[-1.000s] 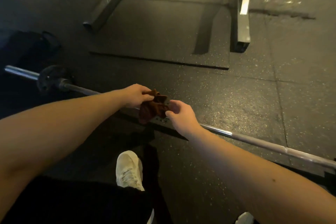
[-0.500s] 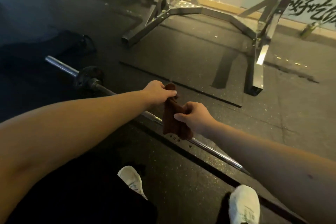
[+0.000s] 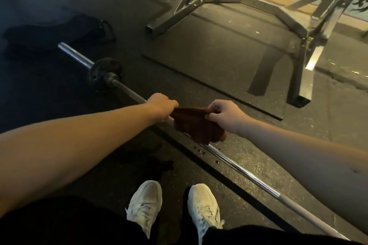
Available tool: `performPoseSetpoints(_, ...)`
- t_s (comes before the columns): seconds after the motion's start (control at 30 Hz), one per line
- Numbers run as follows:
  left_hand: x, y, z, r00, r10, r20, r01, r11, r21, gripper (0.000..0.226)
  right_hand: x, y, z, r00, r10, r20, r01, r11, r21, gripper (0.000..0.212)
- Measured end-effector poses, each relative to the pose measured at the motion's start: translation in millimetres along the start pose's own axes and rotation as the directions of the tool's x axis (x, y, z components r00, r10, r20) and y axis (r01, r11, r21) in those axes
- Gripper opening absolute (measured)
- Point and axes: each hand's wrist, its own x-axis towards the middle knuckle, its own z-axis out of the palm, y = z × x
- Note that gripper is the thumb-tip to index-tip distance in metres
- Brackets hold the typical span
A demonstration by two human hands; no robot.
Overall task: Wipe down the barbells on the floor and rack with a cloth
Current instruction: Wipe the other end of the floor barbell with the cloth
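A steel barbell lies on the dark rubber floor, running from the upper left to the lower right, with a small black plate near its far end. A dark red-brown cloth hangs spread over the middle of the bar. My left hand pinches the cloth's left corner, right above the bar. My right hand pinches the right corner. The cloth is stretched between both hands and hides the bar under it.
A grey steel rack base stands beyond the bar, its right foot on a black mat. A dark bag lies at the upper left near the bar's end. My white shoes stand just before the bar.
The cloth was bunched, then hung in a narrow fold; now both hands have pulled apart and spread it wide over the bar. My view has lifted toward the rack.
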Motion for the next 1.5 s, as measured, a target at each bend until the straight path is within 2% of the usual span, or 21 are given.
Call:
performPoseSetpoints(0.13,-0.9,-15.7,-13.9,1.000,-0.026,0.014,0.027,0.994,-0.104,0.019,20.0,-3.6,18.7,0.999,0.049,0.002,-0.049,0.985,0.163,0.006)
performPoseSetpoints(0.2,-0.2,-25.4,-14.7,0.999,-0.038,0.019,0.040,0.989,-0.140,0.023,26.1,-4.3,26.9,0.994,0.111,0.022,-0.112,0.956,0.272,0.009)
performPoseSetpoints(0.27,-0.5,-38.1,-12.3,0.998,-0.054,0.022,0.057,0.987,-0.152,0.029,28.3,-3.6,34.5,0.979,0.157,0.127,-0.198,0.872,0.448,0.014)
performPoseSetpoints(0.33,0.5,-51.0,-9.1,0.995,-0.098,0.019,0.100,0.978,-0.182,0.032,26.7,-1.4,44.9,0.932,0.178,0.314,-0.339,0.734,0.588,0.018)
performPoseSetpoints(0.43,1.4,-64.1,-5.1,0.980,-0.199,0.019,0.195,0.934,-0.301,0.034,25.1,5.2,74.0,0.830,0.247,0.500,-0.547,0.533,0.646,0.035)
performPoseSetpoints(0.5,5.5,-71.2,-2.5,0.956,-0.286,0.068,0.288,0.864,-0.413,0.042,28.0,10.5,93.3,0.797,0.349,0.493,-0.602,0.511,0.613,0.045)
performPoseSetpoints(0.6,10.0,-87.0,3.9,0.922,-0.349,0.166,0.384,0.771,-0.508,0.068,31.9,13.4,108.8,0.807,0.411,0.423,-0.590,0.559,0.583,0.031)
performPoseSetpoints(0.7,8.5,-101.8,13.3,0.890,-0.402,0.213,0.450,0.704,-0.549,0.088,32.7,11.1,116.1,0.813,0.379,0.442,-0.581,0.482,0.655,0.030)
performPoseSetpoints(0.83,-0.4,-108.2,22.7,0.848,-0.417,0.325,0.527,0.616,-0.585,0.073,30.7,14.1,123.5,0.835,0.283,0.472,-0.547,0.334,0.768,0.047)
performPoseSetpoints(0.93,-1.8,-109.0,27.0,0.834,-0.433,0.342,0.552,0.635,-0.540,0.060,29.6,14.2,121.8,0.846,0.231,0.480,-0.529,0.252,0.811,0.046)
performPoseSetpoints(1.0,0.3,-108.4,27.5,0.830,-0.448,0.332,0.556,0.632,-0.540,0.056,29.9,15.1,121.2,0.851,0.221,0.477,-0.521,0.241,0.819,0.045)
performPoseSetpoints(1.13,3.1,-100.8,26.3,0.826,-0.422,0.373,0.562,0.575,-0.595,0.040,31.4,17.8,123.0,0.877,0.245,0.412,-0.476,0.333,0.814,0.047)
performPoseSetpoints(1.2,2.5,-98.6,28.4,0.829,-0.407,0.384,0.560,0.581,-0.591,0.045,31.7,16.9,123.9,0.883,0.249,0.397,-0.464,0.345,0.816,0.040)
performPoseSetpoints(1.3,7.0,-102.9,31.5,0.849,-0.413,0.330,0.528,0.635,-0.563,0.065,32.9,15.9,123.0,0.883,0.266,0.387,-0.460,0.329,0.825,0.035)
performPoseSetpoints(1.4,8.9,-102.5,31.3,0.846,-0.413,0.337,0.531,0.596,-0.603,0.059,30.9,14.4,121.4,0.883,0.283,0.374,-0.458,0.347,0.819,0.033)
performPoseSetpoints(1.5,8.6,-100.0,34.4,0.849,-0.374,0.372,0.527,0.565,-0.634,0.061,28.7,11.5,121.5,0.876,0.274,0.398,-0.473,0.318,0.822,0.032)
